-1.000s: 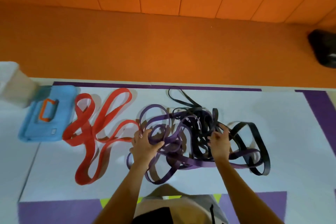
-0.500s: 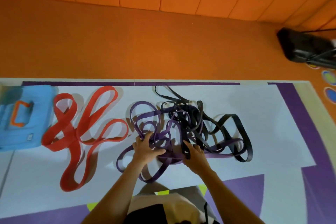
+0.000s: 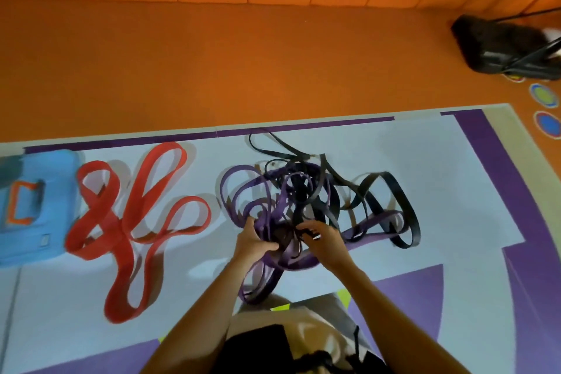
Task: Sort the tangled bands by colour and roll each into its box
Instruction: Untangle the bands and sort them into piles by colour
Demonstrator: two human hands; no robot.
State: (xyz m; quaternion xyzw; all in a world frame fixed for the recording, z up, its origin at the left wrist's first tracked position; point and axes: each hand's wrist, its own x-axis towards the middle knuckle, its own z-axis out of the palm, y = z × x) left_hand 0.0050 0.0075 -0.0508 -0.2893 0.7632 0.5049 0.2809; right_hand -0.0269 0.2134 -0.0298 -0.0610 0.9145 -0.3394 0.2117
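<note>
On the white mat, both hands, left and right, grip the tangled purple bands; no legible writing

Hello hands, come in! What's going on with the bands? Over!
Both hands, left and right, gripping the purple bands. Black bands knotted through them. Red bands apart, left.

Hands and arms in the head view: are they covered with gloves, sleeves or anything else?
No. The left hand and right hand are bare, with no gloves, and both forearms are uncovered as far as the picture shows. No watch or bracelet is visible at either wrist.
</note>
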